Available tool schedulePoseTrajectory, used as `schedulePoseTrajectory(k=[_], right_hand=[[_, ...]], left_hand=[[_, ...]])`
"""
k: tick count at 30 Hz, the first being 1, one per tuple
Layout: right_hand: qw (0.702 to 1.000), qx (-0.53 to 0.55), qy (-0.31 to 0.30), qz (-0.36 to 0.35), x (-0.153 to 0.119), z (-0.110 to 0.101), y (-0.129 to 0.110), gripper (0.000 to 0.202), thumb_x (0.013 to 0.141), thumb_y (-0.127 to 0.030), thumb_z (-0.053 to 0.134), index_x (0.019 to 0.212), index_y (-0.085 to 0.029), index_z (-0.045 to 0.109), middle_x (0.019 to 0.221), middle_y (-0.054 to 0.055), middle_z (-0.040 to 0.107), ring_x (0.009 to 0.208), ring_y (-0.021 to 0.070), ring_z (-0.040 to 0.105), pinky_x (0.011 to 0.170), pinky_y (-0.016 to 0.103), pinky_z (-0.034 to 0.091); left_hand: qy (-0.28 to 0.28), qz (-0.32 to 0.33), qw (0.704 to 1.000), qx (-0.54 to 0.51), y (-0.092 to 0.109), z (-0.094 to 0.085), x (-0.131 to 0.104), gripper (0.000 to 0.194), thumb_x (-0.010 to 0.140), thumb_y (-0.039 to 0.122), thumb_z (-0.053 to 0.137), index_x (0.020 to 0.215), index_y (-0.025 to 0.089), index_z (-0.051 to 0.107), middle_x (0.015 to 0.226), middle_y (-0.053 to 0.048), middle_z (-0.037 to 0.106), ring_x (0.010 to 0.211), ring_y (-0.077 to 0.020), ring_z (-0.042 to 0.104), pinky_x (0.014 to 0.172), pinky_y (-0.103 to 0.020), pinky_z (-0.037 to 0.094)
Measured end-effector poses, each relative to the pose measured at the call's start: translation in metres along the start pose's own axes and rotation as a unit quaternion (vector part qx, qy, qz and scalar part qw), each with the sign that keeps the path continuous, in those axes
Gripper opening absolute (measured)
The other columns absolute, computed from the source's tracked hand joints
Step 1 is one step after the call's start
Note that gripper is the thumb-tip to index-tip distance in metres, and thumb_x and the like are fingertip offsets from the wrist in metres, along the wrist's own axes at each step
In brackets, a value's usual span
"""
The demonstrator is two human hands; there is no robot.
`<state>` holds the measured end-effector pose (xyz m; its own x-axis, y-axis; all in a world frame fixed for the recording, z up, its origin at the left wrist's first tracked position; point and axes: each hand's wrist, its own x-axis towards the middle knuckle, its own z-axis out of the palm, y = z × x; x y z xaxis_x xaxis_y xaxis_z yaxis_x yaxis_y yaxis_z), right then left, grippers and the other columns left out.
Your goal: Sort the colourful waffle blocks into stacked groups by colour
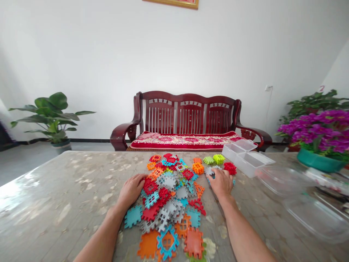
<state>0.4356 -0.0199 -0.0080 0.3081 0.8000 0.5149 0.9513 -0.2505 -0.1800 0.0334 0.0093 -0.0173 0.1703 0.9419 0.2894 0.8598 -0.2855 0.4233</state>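
Note:
A heap of toothed plastic building pieces (pixel 169 182) in red, grey, blue and orange is spread in front of me. At its left edge rests my left hand (pixel 133 187), fingers loosely extended against a red window piece (pixel 150 186) and gripping nothing visible. My right hand (pixel 222 182) is right of the heap, its thumb and fingers closed around a grey toothed piece (pixel 209 170); blue teeth show beneath the palm. Small same-colour stacks stand around that hand: orange (pixel 198 168), light green (pixel 208 160), yellow-green (pixel 219 159) and red (pixel 230 167).
A clear divided plastic box (pixel 247 163) stands open beyond my right hand. Clear lids or trays (pixel 317 216) lie to the right, near a teal pot of purple flowers (pixel 319 160). The patterned table (pixel 68 203) extends left. Behind it is a wooden bench (pixel 191 112).

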Motion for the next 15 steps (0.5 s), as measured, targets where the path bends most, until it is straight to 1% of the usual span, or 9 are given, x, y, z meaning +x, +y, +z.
schedulePoseTrajectory(k=[7,11,15], right_hand=[[0.999,0.026,0.040,0.026,0.004,0.002,0.001,0.028,0.084,-0.040,0.067,0.106,-0.023,0.071,0.103,0.008,0.074,0.099,0.0260,0.055,0.083,0.035,0.032],[0.994,0.043,0.059,0.077,0.009,-0.004,0.008,0.030,0.084,-0.040,0.066,0.109,-0.022,0.071,0.101,0.010,0.073,0.098,0.0269,0.057,0.080,0.035,0.034],[0.992,0.040,0.056,0.107,0.014,-0.005,0.018,0.036,0.085,-0.040,0.064,0.115,-0.021,0.068,0.106,0.011,0.072,0.101,0.0274,0.058,0.081,0.036,0.036]], left_hand=[[0.003,-0.001,1.000,0.003,-0.003,0.002,0.001,0.040,0.091,0.032,0.037,0.115,0.025,0.067,0.120,-0.003,0.071,0.111,-0.0190,0.064,0.101,-0.032,0.044],[0.001,0.004,1.000,0.007,-0.004,0.002,0.001,0.039,0.091,0.033,0.037,0.115,0.025,0.067,0.120,-0.003,0.070,0.111,-0.0195,0.063,0.100,-0.033,0.045],[0.002,0.002,1.000,0.006,-0.002,0.001,0.001,0.040,0.091,0.032,0.037,0.115,0.025,0.067,0.121,-0.003,0.070,0.112,-0.0199,0.063,0.101,-0.033,0.044]])
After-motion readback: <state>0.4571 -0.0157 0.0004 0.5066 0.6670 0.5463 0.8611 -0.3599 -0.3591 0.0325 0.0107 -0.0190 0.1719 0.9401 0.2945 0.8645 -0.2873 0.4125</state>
